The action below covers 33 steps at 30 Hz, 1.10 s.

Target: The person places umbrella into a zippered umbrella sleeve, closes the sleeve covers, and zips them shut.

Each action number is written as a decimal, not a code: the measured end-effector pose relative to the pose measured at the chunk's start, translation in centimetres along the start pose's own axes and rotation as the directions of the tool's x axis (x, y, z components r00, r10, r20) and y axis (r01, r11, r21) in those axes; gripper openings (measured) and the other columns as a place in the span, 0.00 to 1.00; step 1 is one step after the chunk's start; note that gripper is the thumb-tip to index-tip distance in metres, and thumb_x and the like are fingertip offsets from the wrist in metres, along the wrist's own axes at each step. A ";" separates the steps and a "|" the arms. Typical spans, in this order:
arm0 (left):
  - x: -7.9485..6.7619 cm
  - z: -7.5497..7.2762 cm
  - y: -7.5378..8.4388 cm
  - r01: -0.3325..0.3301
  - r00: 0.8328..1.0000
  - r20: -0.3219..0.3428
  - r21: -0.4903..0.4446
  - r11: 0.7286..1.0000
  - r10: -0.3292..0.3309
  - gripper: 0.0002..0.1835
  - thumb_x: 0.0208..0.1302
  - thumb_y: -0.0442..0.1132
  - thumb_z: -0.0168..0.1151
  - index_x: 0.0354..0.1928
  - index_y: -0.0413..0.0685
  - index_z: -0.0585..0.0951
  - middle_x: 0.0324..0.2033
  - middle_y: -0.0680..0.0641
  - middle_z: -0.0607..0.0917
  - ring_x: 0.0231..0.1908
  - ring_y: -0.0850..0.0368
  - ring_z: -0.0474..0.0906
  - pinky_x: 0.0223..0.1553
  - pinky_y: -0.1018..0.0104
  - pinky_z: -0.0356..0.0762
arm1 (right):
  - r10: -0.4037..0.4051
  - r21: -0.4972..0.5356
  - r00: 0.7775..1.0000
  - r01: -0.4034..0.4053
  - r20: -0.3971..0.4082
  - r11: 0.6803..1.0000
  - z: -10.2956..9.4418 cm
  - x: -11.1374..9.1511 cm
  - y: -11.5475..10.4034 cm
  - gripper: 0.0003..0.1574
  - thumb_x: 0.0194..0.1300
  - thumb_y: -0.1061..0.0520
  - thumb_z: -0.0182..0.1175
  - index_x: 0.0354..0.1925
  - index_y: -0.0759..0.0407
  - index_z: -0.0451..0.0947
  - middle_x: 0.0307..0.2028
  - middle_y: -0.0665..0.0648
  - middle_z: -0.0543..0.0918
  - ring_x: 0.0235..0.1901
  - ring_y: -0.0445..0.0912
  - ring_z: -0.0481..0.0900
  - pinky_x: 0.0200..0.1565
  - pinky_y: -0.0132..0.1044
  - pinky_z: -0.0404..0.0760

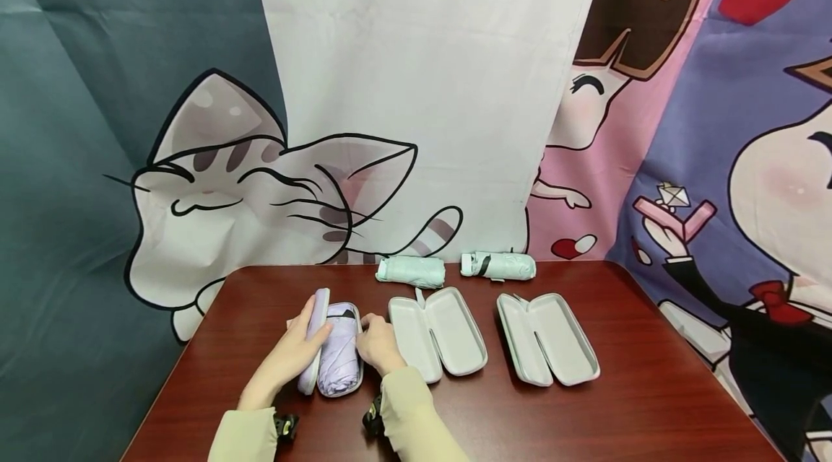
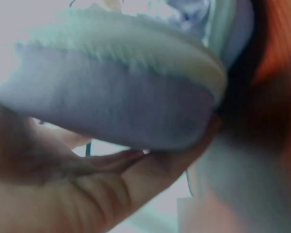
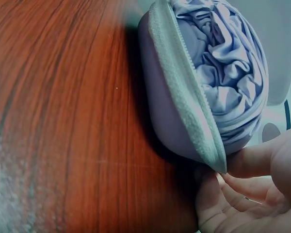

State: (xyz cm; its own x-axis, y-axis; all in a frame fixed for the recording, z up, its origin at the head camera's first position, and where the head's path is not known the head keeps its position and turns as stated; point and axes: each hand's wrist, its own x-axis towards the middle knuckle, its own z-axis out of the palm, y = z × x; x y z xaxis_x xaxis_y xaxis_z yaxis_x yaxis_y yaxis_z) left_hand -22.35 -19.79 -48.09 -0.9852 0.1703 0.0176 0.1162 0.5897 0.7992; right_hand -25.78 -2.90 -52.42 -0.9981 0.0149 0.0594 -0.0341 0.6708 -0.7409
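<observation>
A lavender zip case (image 1: 308, 379) stands part-way unfolded at the left of the table, its lid raised. Inside its right half lies a folded lavender umbrella (image 1: 339, 359) with a dark strap. My left hand (image 1: 295, 351) grips the raised lid from the left, thumb over its edge; the left wrist view shows the lavender shell (image 2: 111, 102) between thumb and fingers. At the case's right side, my right hand (image 1: 379, 343) pinches the rim near the zip. The right wrist view shows the bunched umbrella fabric (image 3: 233, 92) above the pale zip edge (image 3: 189, 107).
Two grey-white cases lie unfolded to the right, one in the middle (image 1: 461, 336) and one farther right (image 1: 565, 343). Two folded mint umbrellas, the left one (image 1: 412, 271) and the right one (image 1: 510, 266), lie along the table's (image 1: 617, 419) back edge, before a printed cloth (image 1: 422, 86).
</observation>
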 end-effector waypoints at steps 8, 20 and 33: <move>0.3 1.5 1.5 0.025 0.999 -0.036 0.179 0.984 -0.019 0.42 0.71 0.52 0.55 0.76 0.41 0.49 0.67 0.25 0.58 0.59 0.23 0.64 0.56 0.32 0.62 | -0.029 0.010 1.000 0.029 0.003 1.000 -0.1 -0.1 0.2 0.10 0.55 0.69 0.59 0.37 0.61 0.81 0.28 0.58 0.82 0.30 0.50 0.78 0.35 0.42 0.77; 0.8 3.2 3.0 0.075 0.996 -0.068 0.307 0.949 -0.056 0.39 0.67 0.50 0.58 0.74 0.43 0.57 0.67 0.24 0.56 0.49 0.21 0.72 0.46 0.29 0.67 | -0.081 0.053 0.997 0.080 0.017 0.995 -0.6 0.1 0.5 0.13 0.57 0.68 0.59 0.41 0.64 0.83 0.33 0.58 0.85 0.33 0.50 0.81 0.37 0.41 0.78; 0.5 4.0 3.6 0.079 0.997 -0.051 0.400 0.913 -0.064 0.34 0.67 0.48 0.59 0.71 0.40 0.64 0.68 0.22 0.55 0.51 0.22 0.72 0.46 0.30 0.68 | -0.079 0.084 0.996 0.075 0.040 0.994 -0.7 -0.1 0.7 0.15 0.58 0.69 0.59 0.43 0.63 0.84 0.36 0.59 0.86 0.36 0.50 0.82 0.39 0.41 0.79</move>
State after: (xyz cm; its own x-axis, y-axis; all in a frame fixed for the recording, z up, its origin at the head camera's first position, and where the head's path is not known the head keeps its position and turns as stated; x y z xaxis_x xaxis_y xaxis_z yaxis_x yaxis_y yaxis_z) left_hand -21.96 -14.43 -47.60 -0.9958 0.0916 -0.0026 0.0785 0.8676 0.4909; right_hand -25.65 -1.87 -52.46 -0.9936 -0.0676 0.0910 -0.1133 0.6056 -0.7876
